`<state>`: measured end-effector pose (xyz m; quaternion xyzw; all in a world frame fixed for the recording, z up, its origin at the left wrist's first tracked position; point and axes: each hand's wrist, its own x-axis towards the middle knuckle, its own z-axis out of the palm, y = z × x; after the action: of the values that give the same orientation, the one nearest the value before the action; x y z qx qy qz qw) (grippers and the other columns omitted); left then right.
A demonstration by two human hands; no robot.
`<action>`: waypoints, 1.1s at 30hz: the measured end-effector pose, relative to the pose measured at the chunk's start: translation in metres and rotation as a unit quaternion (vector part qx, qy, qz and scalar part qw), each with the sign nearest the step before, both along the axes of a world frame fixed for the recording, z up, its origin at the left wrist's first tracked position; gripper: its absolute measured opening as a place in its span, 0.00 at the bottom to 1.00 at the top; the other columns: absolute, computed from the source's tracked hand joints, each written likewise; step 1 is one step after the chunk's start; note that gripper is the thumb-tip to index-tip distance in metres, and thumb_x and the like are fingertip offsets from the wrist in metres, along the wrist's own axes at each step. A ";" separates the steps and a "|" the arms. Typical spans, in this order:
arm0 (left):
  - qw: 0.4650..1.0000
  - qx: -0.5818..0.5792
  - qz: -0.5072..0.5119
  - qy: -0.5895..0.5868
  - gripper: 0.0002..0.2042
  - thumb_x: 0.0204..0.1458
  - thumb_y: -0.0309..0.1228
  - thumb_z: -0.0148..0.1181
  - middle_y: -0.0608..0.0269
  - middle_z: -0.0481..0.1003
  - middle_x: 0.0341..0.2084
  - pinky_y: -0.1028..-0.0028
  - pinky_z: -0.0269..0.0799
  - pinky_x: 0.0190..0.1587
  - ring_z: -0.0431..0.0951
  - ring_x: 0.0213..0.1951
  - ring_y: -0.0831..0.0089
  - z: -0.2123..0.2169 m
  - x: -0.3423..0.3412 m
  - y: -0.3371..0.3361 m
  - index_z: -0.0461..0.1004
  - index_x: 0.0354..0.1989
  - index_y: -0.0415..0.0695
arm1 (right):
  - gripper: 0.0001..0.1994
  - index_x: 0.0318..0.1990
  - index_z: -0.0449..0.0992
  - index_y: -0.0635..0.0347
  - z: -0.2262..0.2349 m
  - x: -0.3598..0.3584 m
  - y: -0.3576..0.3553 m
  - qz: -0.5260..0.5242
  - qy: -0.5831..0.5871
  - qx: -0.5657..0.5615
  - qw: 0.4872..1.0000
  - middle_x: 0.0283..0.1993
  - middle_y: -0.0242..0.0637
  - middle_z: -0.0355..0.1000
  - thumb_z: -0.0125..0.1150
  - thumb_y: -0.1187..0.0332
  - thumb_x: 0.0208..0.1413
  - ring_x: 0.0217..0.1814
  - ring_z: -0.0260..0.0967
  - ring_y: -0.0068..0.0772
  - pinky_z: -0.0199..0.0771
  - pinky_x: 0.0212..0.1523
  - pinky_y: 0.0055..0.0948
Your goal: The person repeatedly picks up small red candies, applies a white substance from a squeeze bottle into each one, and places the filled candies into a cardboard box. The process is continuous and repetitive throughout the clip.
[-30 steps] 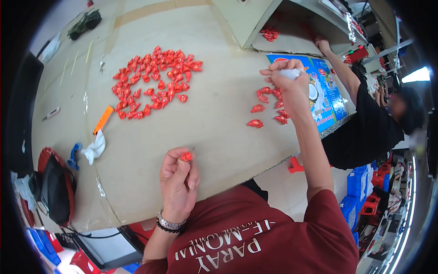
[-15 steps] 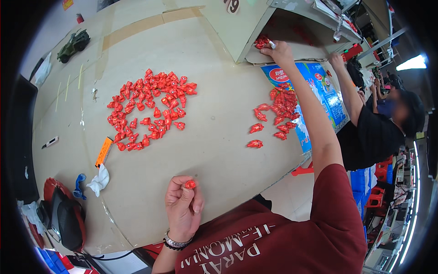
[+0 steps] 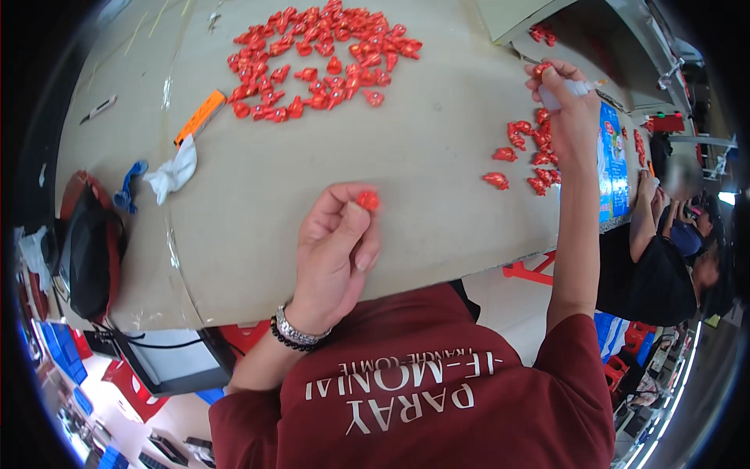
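Note:
My left hand [image 3: 332,250] is closed, pinching a small glossy red plastic part [image 3: 368,201] between thumb and fingers above the near middle of the table. Over on the right, my right hand [image 3: 574,105] grips a small whitish squeeze bottle [image 3: 556,94] with a thin tip, and its thumb and fingertips also pinch a red part [image 3: 540,70]. Just below that hand lies a loose pile of red parts [image 3: 543,139], some partly hidden by my forearm. A larger, spread-out cluster of similar red parts [image 3: 333,66] covers the far middle of the table.
At left lie an orange box [image 3: 200,117], white tissue [image 3: 173,170], a blue strip [image 3: 130,187], a cutter knife [image 3: 98,109] and a black-and-red bag [image 3: 90,242]. A grey shelf box [image 3: 519,17] stands far right, beside a blue printed sheet [image 3: 614,168]. Another person [image 3: 648,266] sits to the right.
My right hand has drawn back from the grey shelf box, now with a red part and the bottle. The view has shifted, with the table higher in it. My left hand still pinches its part.

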<state>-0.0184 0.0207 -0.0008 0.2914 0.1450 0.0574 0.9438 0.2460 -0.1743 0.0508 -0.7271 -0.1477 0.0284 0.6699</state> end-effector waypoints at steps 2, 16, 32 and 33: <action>1.000 0.010 0.007 0.003 0.08 0.59 0.32 0.52 0.67 0.72 0.34 0.84 0.52 0.19 0.58 0.16 0.86 0.002 -0.001 0.001 0.68 0.43 0.43 | 0.09 0.39 0.71 0.66 0.004 -0.051 0.017 0.060 0.029 0.011 0.998 0.37 0.47 0.76 0.59 0.76 0.51 0.32 0.73 0.27 0.70 0.32 0.22; 0.972 0.224 0.063 0.000 0.08 0.59 0.29 0.53 0.67 0.72 0.29 0.85 0.53 0.19 0.60 0.18 0.86 0.004 -0.005 -0.011 0.69 0.42 0.37 | 0.05 0.32 0.75 0.65 -0.008 -0.172 0.063 0.135 0.219 0.063 0.964 0.27 0.34 0.74 0.65 0.76 0.47 0.27 0.69 0.20 0.69 0.27 0.19; 0.941 0.323 0.098 -0.026 0.07 0.57 0.27 0.55 0.71 0.68 0.21 0.85 0.54 0.21 0.60 0.19 0.87 -0.002 -0.014 -0.008 0.70 0.39 0.36 | 0.05 0.29 0.72 0.63 -0.004 -0.178 0.066 0.161 0.296 0.018 0.941 0.23 0.34 0.72 0.62 0.73 0.49 0.20 0.66 0.19 0.64 0.20 0.18; 0.939 0.327 0.104 -0.033 0.07 0.57 0.27 0.55 0.71 0.68 0.21 0.85 0.54 0.21 0.60 0.19 0.87 -0.002 -0.014 -0.009 0.70 0.39 0.36 | 0.04 0.29 0.72 0.63 -0.004 -0.178 0.066 0.165 0.284 0.009 0.944 0.23 0.34 0.72 0.62 0.73 0.50 0.20 0.66 0.18 0.64 0.20 0.18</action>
<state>-0.0321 0.0121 -0.0033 0.5651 0.1168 0.2085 0.7896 0.0678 -0.1083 0.0465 -0.6485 -0.0691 0.3426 0.6762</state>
